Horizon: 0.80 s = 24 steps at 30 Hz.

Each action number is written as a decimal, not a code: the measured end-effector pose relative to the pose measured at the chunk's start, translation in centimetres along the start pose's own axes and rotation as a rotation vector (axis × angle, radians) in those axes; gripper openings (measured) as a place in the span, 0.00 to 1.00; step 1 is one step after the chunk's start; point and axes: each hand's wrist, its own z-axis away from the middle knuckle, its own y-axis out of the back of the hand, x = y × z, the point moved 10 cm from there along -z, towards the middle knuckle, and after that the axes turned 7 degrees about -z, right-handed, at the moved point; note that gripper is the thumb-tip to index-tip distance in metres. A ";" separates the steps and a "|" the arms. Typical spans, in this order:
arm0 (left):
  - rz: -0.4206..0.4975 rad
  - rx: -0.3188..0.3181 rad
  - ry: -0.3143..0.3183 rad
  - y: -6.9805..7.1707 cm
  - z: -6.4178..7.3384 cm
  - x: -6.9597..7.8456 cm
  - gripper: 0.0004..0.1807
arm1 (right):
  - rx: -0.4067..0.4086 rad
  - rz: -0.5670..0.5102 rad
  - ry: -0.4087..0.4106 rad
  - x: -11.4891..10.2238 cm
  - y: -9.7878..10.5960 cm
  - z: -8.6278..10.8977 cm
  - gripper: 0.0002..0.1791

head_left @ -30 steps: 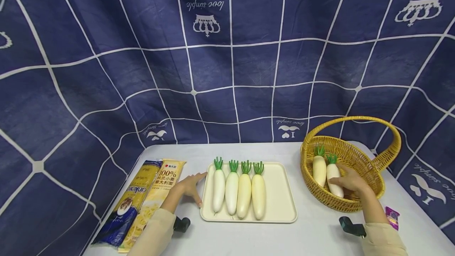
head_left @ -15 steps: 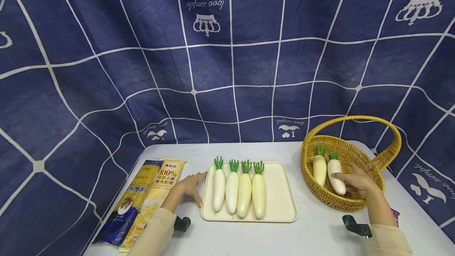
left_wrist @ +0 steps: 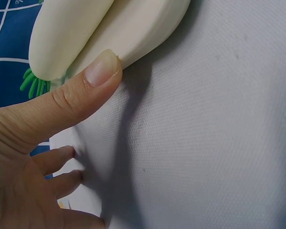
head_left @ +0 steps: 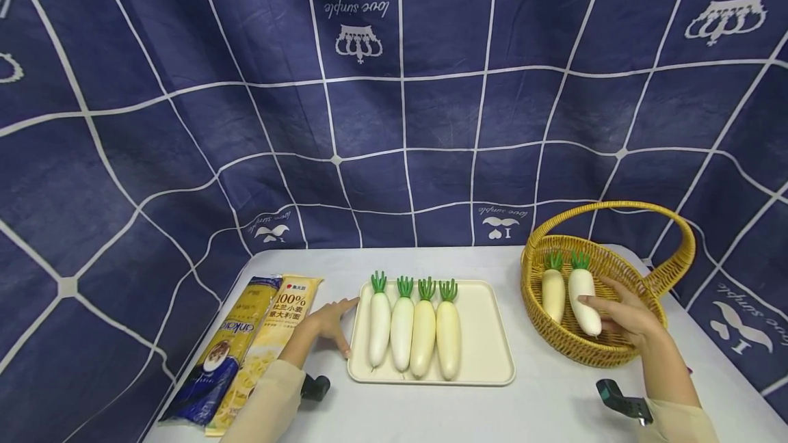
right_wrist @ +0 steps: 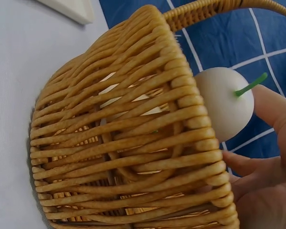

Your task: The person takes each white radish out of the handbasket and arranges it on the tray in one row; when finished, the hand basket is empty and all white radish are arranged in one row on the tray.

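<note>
In the head view my right hand (head_left: 628, 313) reaches into the wicker basket (head_left: 557, 344) and grips a white radish (head_left: 583, 299) with green leaves between thumb and fingers. The right wrist view shows the tip of that white radish (right_wrist: 224, 102) above the basket's rim, my thumb against its side. A second, yellowish radish (head_left: 553, 292) lies to its left in the basket. My left hand (head_left: 329, 323) rests at the left edge of the cream tray (head_left: 486, 333), fingers spread, its thumb (left_wrist: 102, 69) right at the rim. Several radishes (head_left: 401, 333) lie side by side on the tray.
Two pasta packets, one blue and gold (head_left: 224, 347) and one yellow (head_left: 273, 340), lie at the table's left. The basket's tall handle (head_left: 609, 205) arches over it. A blue gridded cloth (head_left: 431, 115) hangs behind the white table (head_left: 492, 412).
The white radish in the basket has risen and shifted slightly right in my right hand's grip. My right forearm has moved right. My left hand stays at the tray.
</note>
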 end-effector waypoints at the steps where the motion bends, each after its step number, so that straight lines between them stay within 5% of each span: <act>1: 0.000 0.000 0.000 0.0 0.0 0.0 0.62 | 0.000 -0.015 0.009 -0.1 0.0 0.1 0.52; 14: -0.008 0.005 0.001 0.0 0.1 0.0 0.62 | -0.041 -0.188 0.095 -1.2 -0.8 1.7 0.45; 24: -0.013 0.001 -0.007 0.0 0.1 0.0 0.62 | -0.066 -0.176 0.115 -1.6 -1.7 3.0 0.42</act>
